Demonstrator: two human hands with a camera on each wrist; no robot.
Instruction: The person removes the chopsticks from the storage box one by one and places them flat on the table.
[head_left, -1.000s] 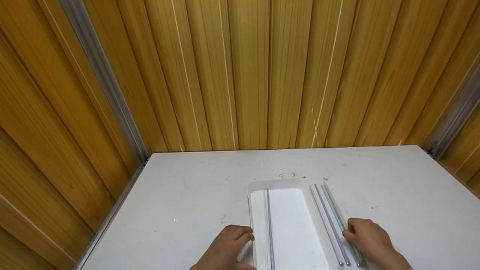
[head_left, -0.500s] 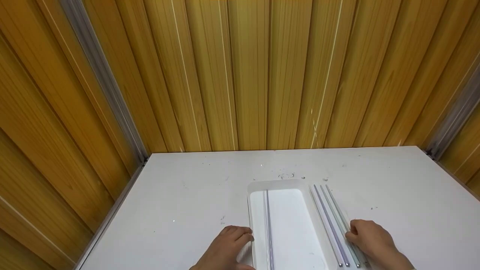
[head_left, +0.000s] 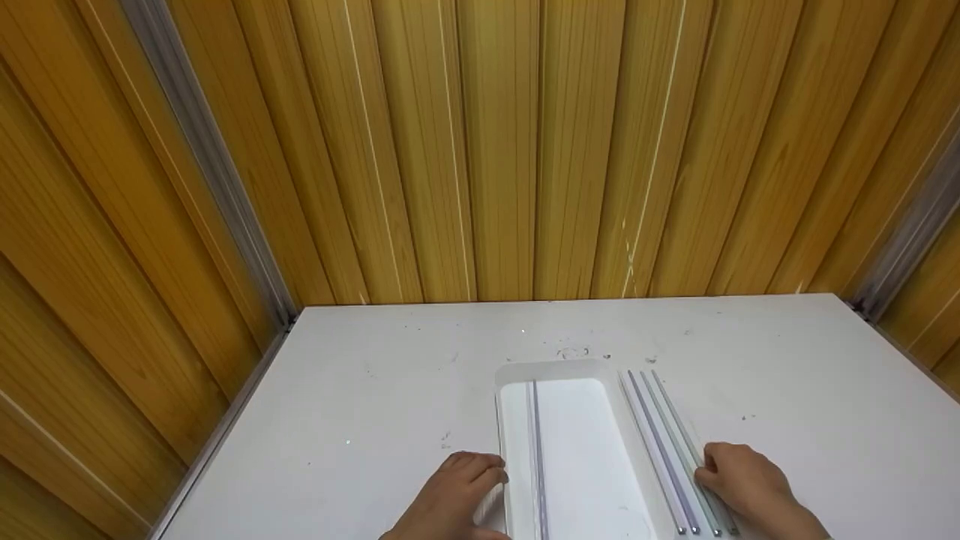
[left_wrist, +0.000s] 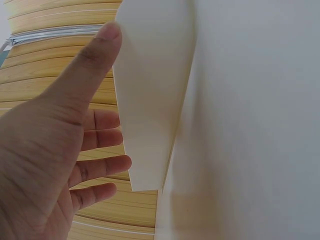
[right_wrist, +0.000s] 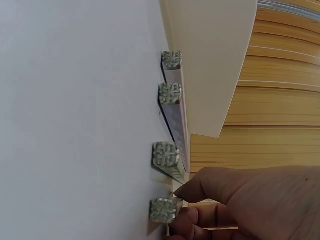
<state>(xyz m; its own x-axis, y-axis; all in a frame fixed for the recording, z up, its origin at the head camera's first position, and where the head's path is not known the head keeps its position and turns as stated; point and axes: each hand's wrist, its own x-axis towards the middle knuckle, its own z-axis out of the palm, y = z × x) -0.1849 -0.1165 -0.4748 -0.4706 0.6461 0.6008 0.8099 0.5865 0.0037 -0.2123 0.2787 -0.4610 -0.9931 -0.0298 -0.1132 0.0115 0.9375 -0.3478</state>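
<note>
**Your left hand [head_left: 461,491] is touching the tray [head_left: 551,369], your right hand [head_left: 746,480] is pinching a chopstick**

You are keeping your left hand's fingers fairly straight and spread, with your thumb tip meeting the rim and your fingertips lying along the outside of the tray's left wall. With your right hand you are pinching the outermost green chopstick [right_wrist: 163,210] between thumb and fingers, near its square, silvery end.

Three more chopsticks are lying between your right hand and the tray: the inner green chopstick [right_wrist: 165,154] nearest your thumb, then the purple chopstick [right_wrist: 170,93], then the pale chopstick [right_wrist: 172,59] just beside the tray's right wall. All four are pointing away from you, their thicker ends turning toward you.

Inside the white tray, a purple stick [head_left: 538,450] and a paler stick [head_left: 532,450] are lying side by side near the left wall. The tray is resting on the white table [head_left: 360,405], its near end running out of the head view. Beyond the table, a wood-patterned wall [head_left: 495,150] is standing upright.
</note>
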